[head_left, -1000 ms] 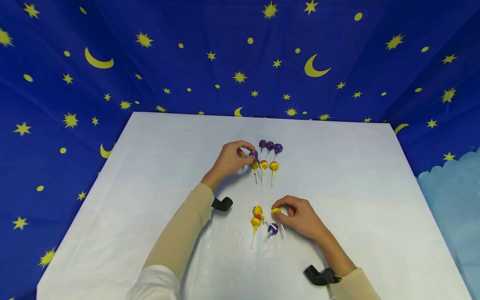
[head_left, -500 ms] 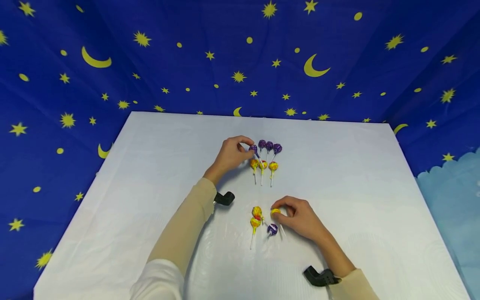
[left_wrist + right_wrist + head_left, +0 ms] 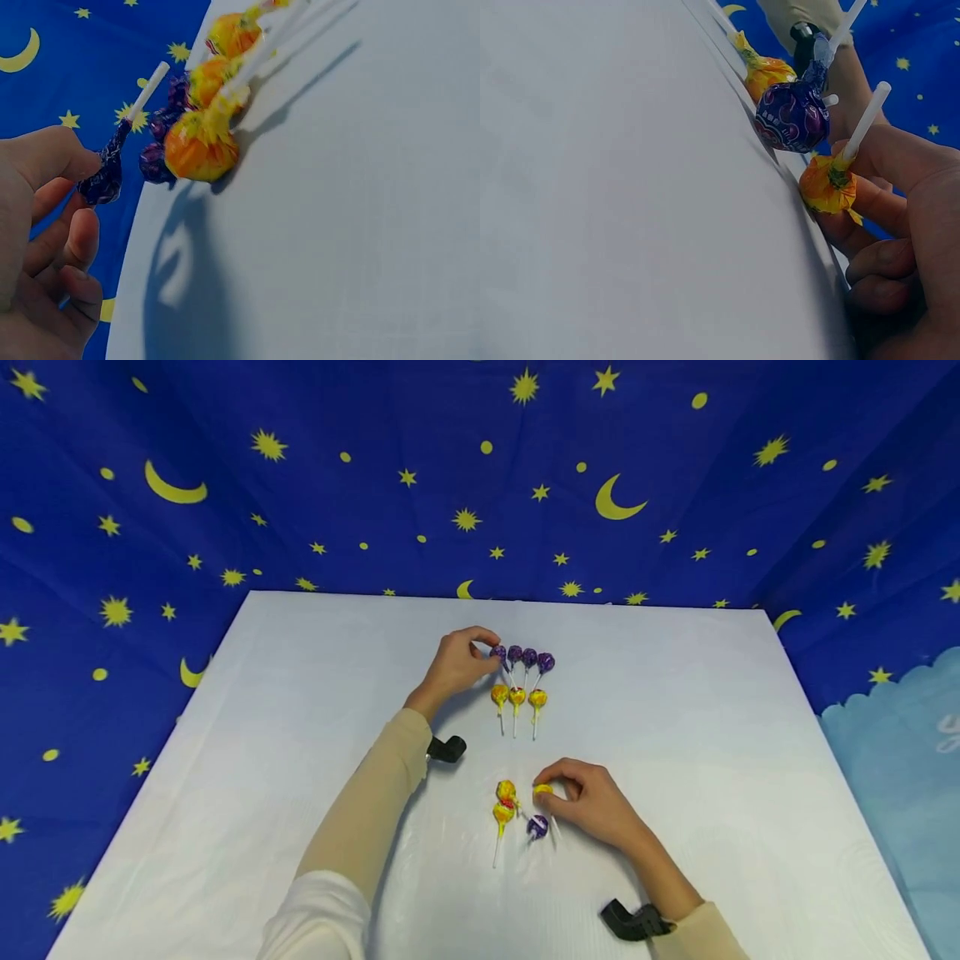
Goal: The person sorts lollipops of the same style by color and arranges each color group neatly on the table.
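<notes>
My left hand [image 3: 456, 662] pinches a purple lollipop [image 3: 105, 176] by its wrapped head, at the left end of a row of purple lollipops [image 3: 530, 657]. Just below that row, three yellow lollipops [image 3: 517, 696] lie side by side with their sticks toward me. Nearer to me, my right hand [image 3: 592, 797] holds a yellow lollipop [image 3: 829, 184] between thumb and fingers, its white stick sticking out. Beside it lies a loose purple lollipop [image 3: 791, 116]. Two more yellow lollipops [image 3: 504, 812] lie to the left of that one, one head against the other.
The white-covered table [image 3: 300, 677] runs back to a blue star-and-moon cloth [image 3: 420, 460]. Each wrist carries a black camera mount, the left one [image 3: 447, 749] and the right one [image 3: 630, 920] close over the table. A pale blue cloth [image 3: 892, 777] hangs at the right.
My left hand has moved the purple lollipop away from me, off the yellow ones and up beside the purple row. The right hand keeps its hold in place. The head view has shifted slightly.
</notes>
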